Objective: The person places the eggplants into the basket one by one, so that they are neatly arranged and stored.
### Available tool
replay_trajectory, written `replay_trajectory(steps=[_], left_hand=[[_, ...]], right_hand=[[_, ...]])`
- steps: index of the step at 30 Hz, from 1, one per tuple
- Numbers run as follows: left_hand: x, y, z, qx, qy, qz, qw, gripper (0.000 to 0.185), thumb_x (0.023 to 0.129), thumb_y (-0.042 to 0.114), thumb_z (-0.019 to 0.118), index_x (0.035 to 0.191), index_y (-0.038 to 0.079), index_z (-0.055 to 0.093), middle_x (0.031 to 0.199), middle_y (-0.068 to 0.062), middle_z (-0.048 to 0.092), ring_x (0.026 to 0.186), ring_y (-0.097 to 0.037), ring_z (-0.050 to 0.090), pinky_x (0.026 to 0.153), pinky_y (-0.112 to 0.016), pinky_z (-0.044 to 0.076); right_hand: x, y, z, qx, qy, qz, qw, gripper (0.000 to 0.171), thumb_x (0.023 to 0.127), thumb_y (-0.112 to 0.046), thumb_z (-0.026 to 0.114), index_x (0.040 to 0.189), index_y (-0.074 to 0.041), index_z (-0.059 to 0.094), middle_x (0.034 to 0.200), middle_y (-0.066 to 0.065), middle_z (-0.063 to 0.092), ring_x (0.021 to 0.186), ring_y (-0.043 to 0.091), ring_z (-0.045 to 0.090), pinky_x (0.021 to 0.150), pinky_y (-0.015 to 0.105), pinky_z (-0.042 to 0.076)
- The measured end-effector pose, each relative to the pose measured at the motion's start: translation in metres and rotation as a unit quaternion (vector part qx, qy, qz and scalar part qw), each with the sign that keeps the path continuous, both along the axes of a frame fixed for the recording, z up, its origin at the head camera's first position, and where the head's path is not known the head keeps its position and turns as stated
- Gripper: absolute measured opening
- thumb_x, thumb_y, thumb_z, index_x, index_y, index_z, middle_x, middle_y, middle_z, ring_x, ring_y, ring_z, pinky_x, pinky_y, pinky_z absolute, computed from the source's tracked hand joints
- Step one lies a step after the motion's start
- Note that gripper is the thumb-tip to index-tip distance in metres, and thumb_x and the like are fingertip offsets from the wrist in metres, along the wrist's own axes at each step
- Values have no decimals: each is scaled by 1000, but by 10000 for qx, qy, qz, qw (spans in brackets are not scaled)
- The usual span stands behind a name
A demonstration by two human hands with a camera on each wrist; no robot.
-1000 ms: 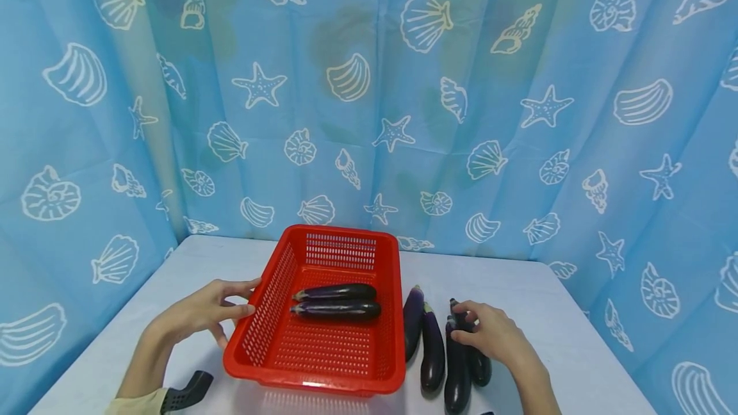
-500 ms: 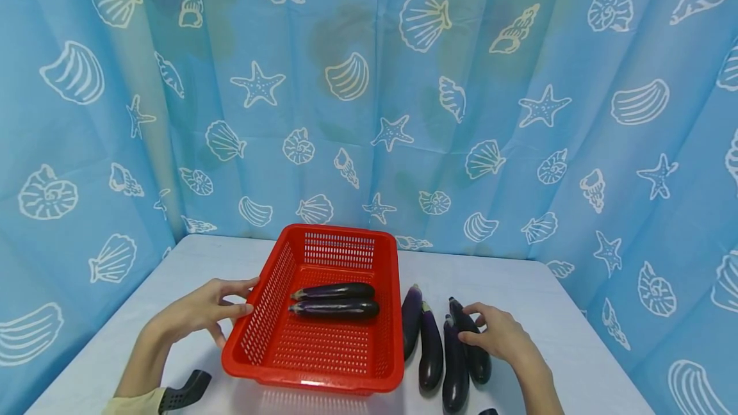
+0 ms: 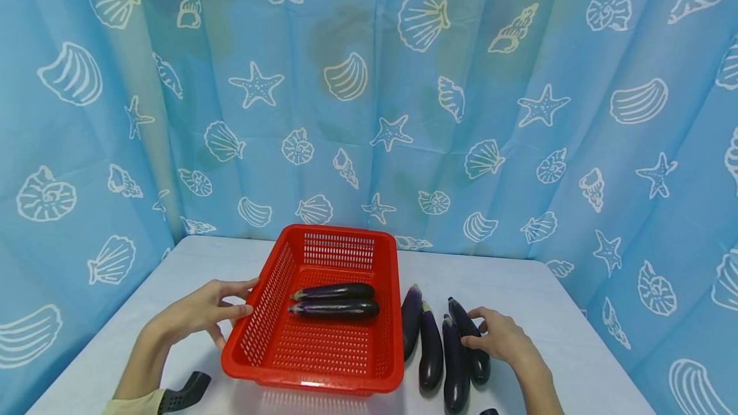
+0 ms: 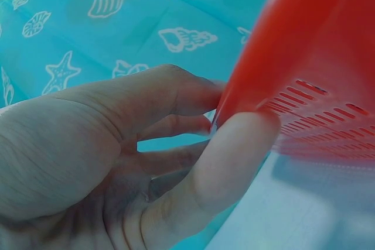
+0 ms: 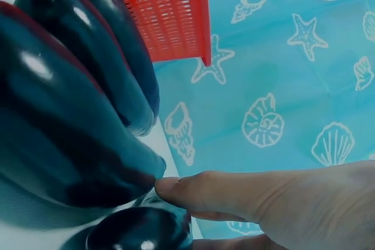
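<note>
Your left hand [image 3: 202, 309] grips the left side of the red basket [image 3: 314, 382], thumb against the outer wall and fingers at the rim. Your right hand [image 3: 500, 337] pinches the rightmost eggplant [image 3: 463, 320] between thumb and fingers; that eggplant lies on the white surface [image 3: 519, 280], right of the basket.

Three more lie to its left: the third eggplant [image 3: 456, 367] close against it, then the second eggplant [image 3: 431, 351], then the leftmost eggplant [image 3: 411, 316], partly hidden by the basket's right side. All four point their stem ends toward the far side.

Inside the basket, the far eggplant [image 3: 337, 291] and the near eggplant [image 3: 339, 309] lie side by side across the floor, stem ends to the left. You have a dark curved piece [image 3: 187, 392] by your left sleeve [image 3: 135, 403], and a blue curtain [image 3: 369, 114] with white shells and starfish hangs beyond the surface's far edge.
</note>
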State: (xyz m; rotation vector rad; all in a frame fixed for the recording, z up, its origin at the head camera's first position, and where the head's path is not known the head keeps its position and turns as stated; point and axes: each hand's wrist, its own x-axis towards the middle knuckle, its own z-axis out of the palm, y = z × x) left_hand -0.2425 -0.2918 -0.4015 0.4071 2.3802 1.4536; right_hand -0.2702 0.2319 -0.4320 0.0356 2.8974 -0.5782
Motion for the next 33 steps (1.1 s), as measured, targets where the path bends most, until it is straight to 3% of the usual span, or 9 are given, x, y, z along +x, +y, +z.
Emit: replay_trajectory(steps=[6,14,33], left_hand=[[0,0,0,-11,-3,13,10000,72,93,27,66,152,1,32,133,-26,57,95,-24,70,65,-46,61],[1,1,0,117,-49,-47,9999,72,94,25,65,152,-1,30,133,-27,56,95,-24,70,63,-45,61],[2,1,2,140,-6,-125,9998,71,95,24,64,151,-2,30,133,-28,55,95,-25,70,64,-44,61]], right_hand=[[-2,1,-3,-74,-231,-136,9996,67,81,-36,78,133,-3,54,93,9,68,79,20,62,74,45,56],[-4,4,-7,-529,-435,-349,9970,75,80,-35,80,137,1,48,104,20,67,81,24,67,61,37,61],[-2,8,-9,-853,-467,-276,9949,71,80,-35,80,133,2,51,104,20,66,82,24,68,55,34,61]])
